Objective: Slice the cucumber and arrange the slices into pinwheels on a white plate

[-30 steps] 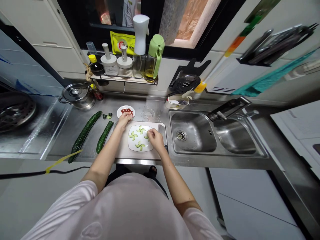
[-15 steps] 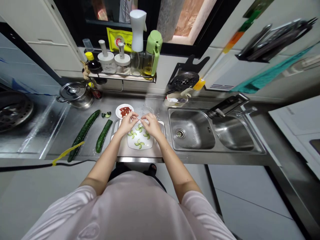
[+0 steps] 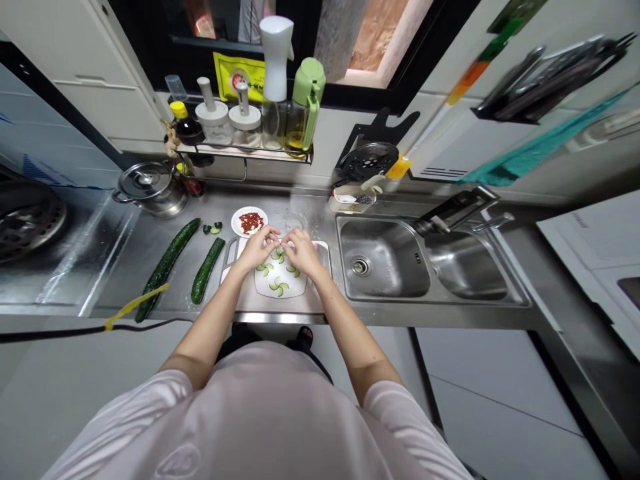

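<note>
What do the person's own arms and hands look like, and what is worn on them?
Both arms are bare from above the elbow down. The left hand and right hand wear no gloves, and no rings or watch can be made out. Short sleeves of a pale pink shirt cover the upper arms.

Even, bright indoor light falls from above, and the steel counter (image 3: 150, 267) and sink (image 3: 385, 267) throw back soft glare. The window (image 3: 300, 40) behind is mostly dark. Wide-angle distortion bends the edges; the rack (image 3: 550, 73) and teal cloth (image 3: 540, 153) at right smear with blur. The centre stays fairly sharp.
</note>
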Tool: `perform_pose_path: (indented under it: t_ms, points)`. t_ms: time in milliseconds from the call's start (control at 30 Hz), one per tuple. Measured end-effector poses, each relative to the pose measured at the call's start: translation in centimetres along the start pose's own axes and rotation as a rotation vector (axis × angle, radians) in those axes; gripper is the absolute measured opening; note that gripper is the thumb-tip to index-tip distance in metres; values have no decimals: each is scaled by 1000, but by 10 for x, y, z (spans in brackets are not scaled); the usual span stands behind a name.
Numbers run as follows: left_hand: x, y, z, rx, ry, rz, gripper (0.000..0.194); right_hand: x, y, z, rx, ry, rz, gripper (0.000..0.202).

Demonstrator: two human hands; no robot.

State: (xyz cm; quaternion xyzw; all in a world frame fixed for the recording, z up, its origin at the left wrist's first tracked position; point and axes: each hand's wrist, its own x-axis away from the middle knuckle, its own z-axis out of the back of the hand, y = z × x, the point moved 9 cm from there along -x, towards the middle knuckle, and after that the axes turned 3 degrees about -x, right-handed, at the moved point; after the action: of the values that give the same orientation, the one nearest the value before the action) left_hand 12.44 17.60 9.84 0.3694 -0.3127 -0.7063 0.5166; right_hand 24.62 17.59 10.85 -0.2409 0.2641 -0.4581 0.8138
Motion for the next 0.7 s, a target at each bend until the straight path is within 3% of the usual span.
perform_pose_path:
  t_ms: [233, 433, 700]
  points:
    - [3, -15, -2, 0, 16, 59, 26, 0, 6, -8, 13, -5, 8, 17]
    - [8, -51, -6, -174, 93, 220, 27, -1, 34, -28, 89, -24, -42, 16]
    - [14, -83, -32, -365, -5, 385, 20, 3, 67, -66, 207, -108, -89, 16]
